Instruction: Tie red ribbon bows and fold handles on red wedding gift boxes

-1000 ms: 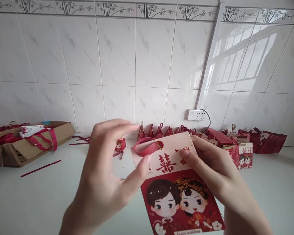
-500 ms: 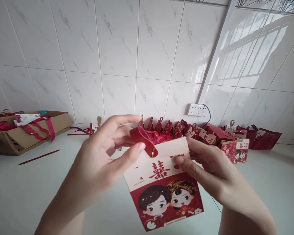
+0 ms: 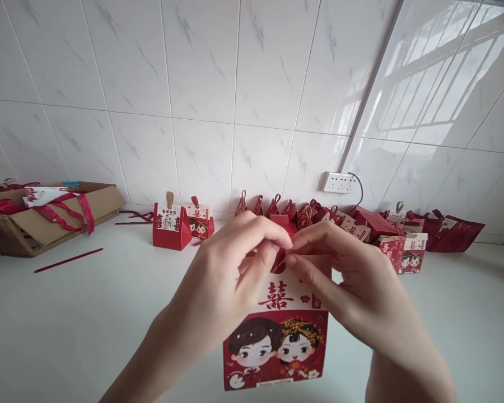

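A red and cream wedding candy box hangs upright in front of me, with a cartoon couple and a red double-happiness character on its face. At its top edge a red strap is folded over, and a thin brass paper fastener pokes out of it. My left hand is closed on the strap from the left, its fingertips partly hidden. From the right, my right hand pinches thumb and forefinger at the fastener's end. The fingertips of both hands nearly meet.
Two finished boxes, a red one and a patterned one, stand behind my left hand. An open cardboard carton with ribbons is at the left, near a loose red strip. Several more boxes line the wall under a power strip.
My right hand has moved from the box's right edge to the fastener. The strap is now pressed down at the top, and the box hangs straighter.
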